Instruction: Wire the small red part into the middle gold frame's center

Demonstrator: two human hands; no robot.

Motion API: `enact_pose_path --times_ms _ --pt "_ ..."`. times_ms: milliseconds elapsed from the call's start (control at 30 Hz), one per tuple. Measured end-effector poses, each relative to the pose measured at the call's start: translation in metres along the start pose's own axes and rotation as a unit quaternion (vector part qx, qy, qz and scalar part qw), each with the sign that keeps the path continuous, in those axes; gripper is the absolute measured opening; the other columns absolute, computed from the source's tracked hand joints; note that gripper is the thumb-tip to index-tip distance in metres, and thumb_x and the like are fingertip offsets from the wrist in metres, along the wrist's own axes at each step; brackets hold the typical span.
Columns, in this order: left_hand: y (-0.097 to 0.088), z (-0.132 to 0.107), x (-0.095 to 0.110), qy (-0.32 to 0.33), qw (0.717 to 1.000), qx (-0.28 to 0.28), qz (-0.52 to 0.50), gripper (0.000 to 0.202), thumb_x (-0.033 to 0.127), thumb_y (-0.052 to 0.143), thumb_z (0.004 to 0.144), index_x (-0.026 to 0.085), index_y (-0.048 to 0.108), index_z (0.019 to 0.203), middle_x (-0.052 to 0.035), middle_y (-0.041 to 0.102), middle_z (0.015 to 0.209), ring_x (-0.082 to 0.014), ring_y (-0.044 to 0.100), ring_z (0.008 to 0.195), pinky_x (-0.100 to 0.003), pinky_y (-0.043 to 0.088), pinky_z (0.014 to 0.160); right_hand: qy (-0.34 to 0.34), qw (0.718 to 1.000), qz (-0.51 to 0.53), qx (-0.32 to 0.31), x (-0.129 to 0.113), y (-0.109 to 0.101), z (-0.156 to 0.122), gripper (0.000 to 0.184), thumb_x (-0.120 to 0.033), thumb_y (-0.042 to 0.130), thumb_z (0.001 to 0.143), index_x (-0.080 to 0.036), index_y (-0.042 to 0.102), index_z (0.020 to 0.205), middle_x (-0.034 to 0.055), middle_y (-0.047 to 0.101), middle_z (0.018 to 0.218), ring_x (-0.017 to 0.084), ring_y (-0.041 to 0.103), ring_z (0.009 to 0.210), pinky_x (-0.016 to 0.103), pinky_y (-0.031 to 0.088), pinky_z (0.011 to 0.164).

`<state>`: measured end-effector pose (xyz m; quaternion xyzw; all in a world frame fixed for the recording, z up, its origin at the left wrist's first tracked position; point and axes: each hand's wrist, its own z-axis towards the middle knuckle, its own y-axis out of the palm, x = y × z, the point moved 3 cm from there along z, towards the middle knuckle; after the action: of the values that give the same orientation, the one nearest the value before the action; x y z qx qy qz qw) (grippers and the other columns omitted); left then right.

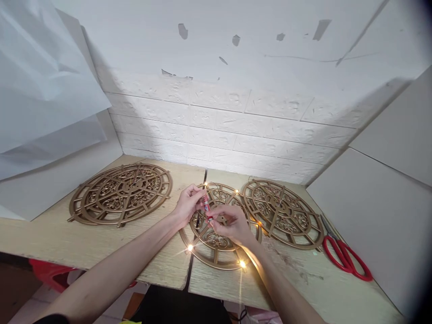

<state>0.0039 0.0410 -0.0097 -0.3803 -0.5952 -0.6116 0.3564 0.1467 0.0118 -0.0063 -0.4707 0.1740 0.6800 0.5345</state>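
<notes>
My left hand and my right hand meet over the middle gold openwork disc and both pinch a small red tube between their fingertips. The left fingers grip its upper end, the right fingers its lower end. A thin wire with tiny lit bulbs runs around that middle disc and trails off the table's front edge. What the tube is exactly I cannot make out.
A larger gold disc lies at the left, another at the right, touching the middle one. Red-handled scissors lie at the far right. The wooden tabletop has a seam down its middle; white panels enclose it.
</notes>
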Motion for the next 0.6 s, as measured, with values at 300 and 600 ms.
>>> enact_pose_path --times_ms 300,600 --pt "-0.001 0.000 0.001 0.004 1.000 -0.005 0.011 0.034 0.031 0.074 0.064 0.016 0.044 0.065 0.0022 0.061 0.063 -0.0047 0.047 0.045 -0.015 0.040 0.042 -0.028 0.999 -0.032 0.004 -0.008 0.000 0.002 0.017 -0.017 0.062 0.071 -0.018 0.069 0.086 0.0011 0.065 0.067 0.013 0.059 0.061 0.026 0.049 0.062" --pt "-0.003 0.002 0.000 0.013 1.000 -0.001 0.020 0.035 0.032 0.075 0.064 0.017 0.044 0.066 0.0029 0.061 0.061 -0.0048 0.047 0.045 -0.015 0.038 0.042 -0.037 0.998 -0.048 0.004 -0.011 0.000 0.003 0.019 -0.012 0.061 0.070 -0.018 0.068 0.087 0.0002 0.064 0.067 0.011 0.057 0.059 0.024 0.048 0.061"
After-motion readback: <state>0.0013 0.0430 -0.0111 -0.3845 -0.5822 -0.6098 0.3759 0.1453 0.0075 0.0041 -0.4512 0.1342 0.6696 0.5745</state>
